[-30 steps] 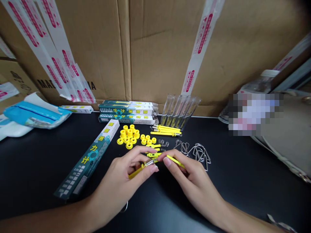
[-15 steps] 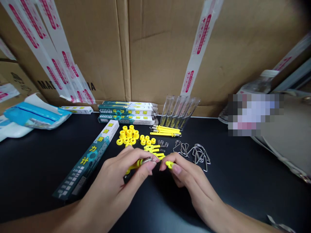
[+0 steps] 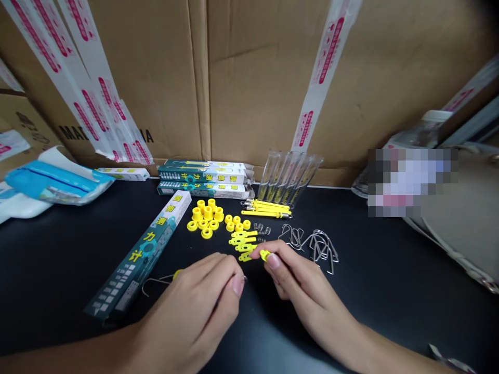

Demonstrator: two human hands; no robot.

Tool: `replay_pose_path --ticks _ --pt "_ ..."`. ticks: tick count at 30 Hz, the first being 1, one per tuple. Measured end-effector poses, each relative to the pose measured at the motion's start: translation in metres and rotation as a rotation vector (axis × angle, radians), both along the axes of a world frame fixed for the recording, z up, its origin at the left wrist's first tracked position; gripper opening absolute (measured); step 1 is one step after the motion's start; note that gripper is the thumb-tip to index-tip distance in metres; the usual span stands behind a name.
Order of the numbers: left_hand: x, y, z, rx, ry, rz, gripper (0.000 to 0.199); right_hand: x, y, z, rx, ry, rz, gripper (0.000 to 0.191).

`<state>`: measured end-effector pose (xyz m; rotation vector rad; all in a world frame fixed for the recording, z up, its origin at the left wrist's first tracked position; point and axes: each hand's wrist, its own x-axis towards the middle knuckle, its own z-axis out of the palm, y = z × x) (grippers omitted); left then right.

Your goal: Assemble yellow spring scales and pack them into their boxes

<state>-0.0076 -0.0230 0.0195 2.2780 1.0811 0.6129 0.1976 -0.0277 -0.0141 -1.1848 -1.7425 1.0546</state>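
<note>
Since the earlier frame, the left hand has been rolled knuckles-up; a largely hidden yellow rod is gripped in it, its wire hook pointed at the long box. Well right of that box, a yellow strip is pinched by the right hand, a gap being left between them. Yellow collars are grouped beside the box's far end; beyond them, clear tubes are seen near the tabletop's far edge.

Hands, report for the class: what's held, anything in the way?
Left hand closed on hooked yellow part. Right hand pinching yellow piece. Obstruction: left hand hides most of its part. Yellow tabs just beyond.
</note>
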Motion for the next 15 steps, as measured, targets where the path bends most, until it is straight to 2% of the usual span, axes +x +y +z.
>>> replay_pose_path --ticks 3,5,10,15 --pt "-0.001 -0.001 -0.006 0.219 0.131 -0.039 0.027 -0.001 0.001 0.002 0.014 -0.016 -0.001 0.026" --pt "-0.001 -0.001 -0.009 0.280 0.183 -0.057 0.025 -0.002 0.000 0.004 0.036 -0.019 0.003 0.025" --pt "-0.002 0.002 -0.013 0.271 0.223 -0.059 0.026 -0.003 -0.003 0.012 0.114 -0.061 0.071 0.022" --pt "-0.001 0.004 -0.013 0.267 0.166 -0.064 0.028 -0.005 -0.009 0.014 0.146 -0.114 0.145 0.009"
